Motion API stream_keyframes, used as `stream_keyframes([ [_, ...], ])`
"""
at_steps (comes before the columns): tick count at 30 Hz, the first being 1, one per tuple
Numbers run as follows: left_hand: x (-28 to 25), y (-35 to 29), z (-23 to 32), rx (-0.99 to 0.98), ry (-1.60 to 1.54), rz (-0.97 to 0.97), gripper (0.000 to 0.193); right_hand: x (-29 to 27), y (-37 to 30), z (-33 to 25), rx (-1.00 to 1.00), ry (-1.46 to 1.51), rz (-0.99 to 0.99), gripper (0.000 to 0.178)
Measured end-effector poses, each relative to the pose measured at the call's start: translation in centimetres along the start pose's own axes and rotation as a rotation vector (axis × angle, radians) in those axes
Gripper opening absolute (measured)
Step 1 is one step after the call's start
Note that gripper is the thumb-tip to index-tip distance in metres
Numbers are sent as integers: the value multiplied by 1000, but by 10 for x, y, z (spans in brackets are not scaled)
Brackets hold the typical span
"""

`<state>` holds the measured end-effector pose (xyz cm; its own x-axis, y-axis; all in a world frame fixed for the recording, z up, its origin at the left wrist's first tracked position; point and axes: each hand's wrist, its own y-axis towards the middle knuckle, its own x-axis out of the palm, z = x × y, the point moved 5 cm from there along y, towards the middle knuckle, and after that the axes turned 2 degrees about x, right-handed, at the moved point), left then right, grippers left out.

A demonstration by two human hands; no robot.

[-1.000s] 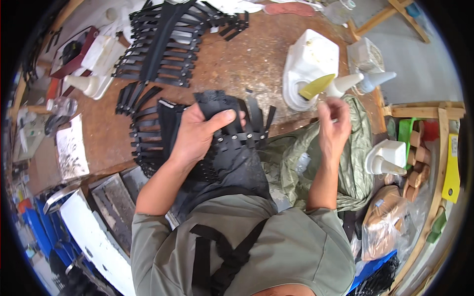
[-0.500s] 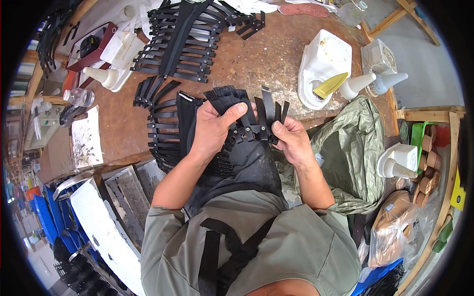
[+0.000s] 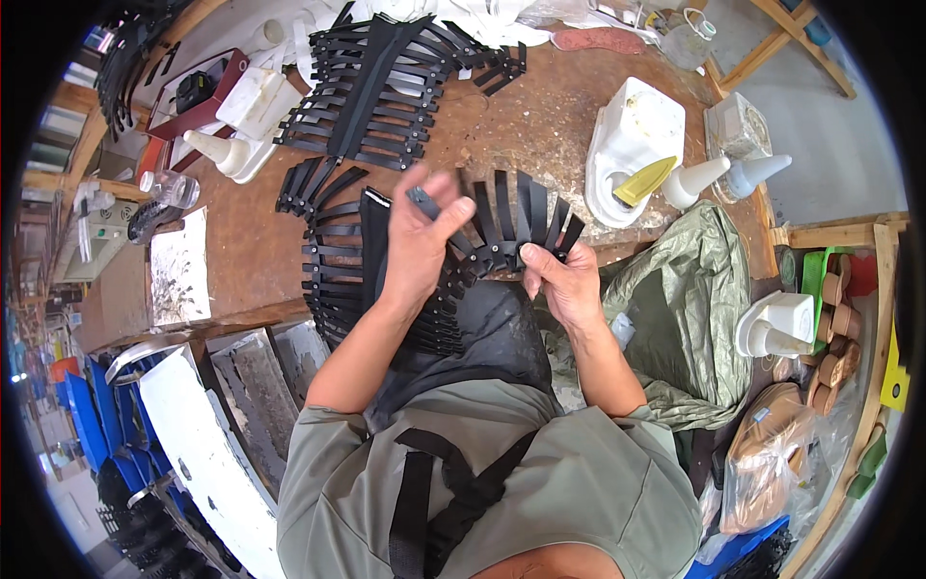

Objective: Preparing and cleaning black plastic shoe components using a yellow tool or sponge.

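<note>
A black strappy shoe upper (image 3: 521, 217), its loose strips fanned upward from a riveted band, hangs in front of me over my lap. My right hand (image 3: 562, 277) pinches the riveted band between thumb and fingers at its right end. At the other end, my left hand (image 3: 417, 246) is closed with a strip end (image 3: 422, 202) showing between its thumb and fingers; its fingertips are smeared by motion. More of the strapwork (image 3: 333, 265) lies left of and beneath my left hand, spilling over the table's edge.
On the brown table (image 3: 540, 106) lies another strappy upper (image 3: 381, 92) at the back. White glue pots (image 3: 632, 145) with nozzles stand right. A plastic bottle (image 3: 169, 188) and red box (image 3: 198, 96) sit left. A green sheet (image 3: 690, 309) drapes at the right edge.
My left hand has lifted a little and moved off the gathered strips, which are now spread in a fan. The right hand keeps its pinch on the band. The view has shifted slightly.
</note>
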<state>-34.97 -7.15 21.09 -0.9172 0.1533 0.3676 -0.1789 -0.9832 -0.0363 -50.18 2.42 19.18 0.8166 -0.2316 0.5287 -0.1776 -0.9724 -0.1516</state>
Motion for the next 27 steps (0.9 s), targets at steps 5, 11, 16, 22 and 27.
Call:
stream_keyframes([
  [5,3,-19,59,444,473,-38,53,2,3,-3,-30,-156,32,10],
  [11,39,-3,20,-251,305,-633,31,18,-2,-20,-107,-331,-29,13],
  [16,42,-6,45,288,615,-659,18,21,-2,-21,35,-374,-51,17],
  [22,45,-9,33,-92,221,-620,20,39,-11,-28,97,-235,-161,19],
  [27,49,-14,28,-311,182,-732,16,37,-13,-23,87,-318,-222,21],
])
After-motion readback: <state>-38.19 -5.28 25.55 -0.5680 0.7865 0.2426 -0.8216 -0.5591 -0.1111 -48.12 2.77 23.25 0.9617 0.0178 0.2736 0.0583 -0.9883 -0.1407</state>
